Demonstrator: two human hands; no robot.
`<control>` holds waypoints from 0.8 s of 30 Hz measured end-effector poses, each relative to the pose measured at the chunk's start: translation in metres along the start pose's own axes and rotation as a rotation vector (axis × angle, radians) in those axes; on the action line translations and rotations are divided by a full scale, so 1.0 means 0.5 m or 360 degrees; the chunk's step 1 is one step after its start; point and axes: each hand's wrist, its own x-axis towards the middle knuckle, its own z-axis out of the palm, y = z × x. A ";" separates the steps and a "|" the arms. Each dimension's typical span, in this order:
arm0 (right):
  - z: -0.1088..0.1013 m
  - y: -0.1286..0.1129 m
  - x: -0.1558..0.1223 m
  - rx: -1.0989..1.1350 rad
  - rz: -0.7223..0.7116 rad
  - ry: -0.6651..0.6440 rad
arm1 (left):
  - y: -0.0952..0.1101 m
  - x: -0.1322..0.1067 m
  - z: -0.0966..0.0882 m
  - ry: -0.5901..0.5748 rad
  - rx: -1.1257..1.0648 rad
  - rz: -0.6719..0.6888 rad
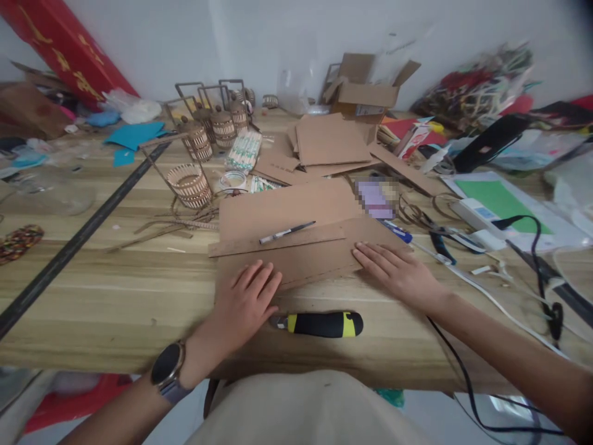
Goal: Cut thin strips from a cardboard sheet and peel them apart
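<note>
Both palms rest on a flat brown cardboard sheet (296, 262) on the wooden table. My left hand (248, 296), with a watch (167, 364) on its wrist, lies at the sheet's near left with fingers spread. On the near right part, my right hand (393, 272) lies flat with fingers stretched out. A narrow cardboard strip (278, 241) lies across the sheet, and a pen (287, 232) lies just beyond it, partly over the strip. Close to my left thumb is a black and yellow utility knife (324, 324), untouched on the bare wood.
Small lantern-like baskets (189, 185) with tall handles stand at the back left. More cardboard sheets (331, 139) and an open carton (365, 89) are behind the work. Scissors (442, 241), a white cable (486, 296) and green paper (500, 204) lie to the right.
</note>
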 end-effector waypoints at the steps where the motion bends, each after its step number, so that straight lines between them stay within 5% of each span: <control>1: -0.013 0.003 0.003 0.0008 0.0003 0.0039 | -0.006 -0.003 -0.005 0.0015 0.0088 0.0000; 14: -0.144 0.043 0.092 -0.0202 0.0017 0.0157 | -0.072 0.033 -0.163 0.0259 0.0587 0.0162; 24: -0.120 0.028 0.116 -0.0319 0.0119 0.0531 | -0.083 0.031 -0.152 0.0400 0.0577 0.0141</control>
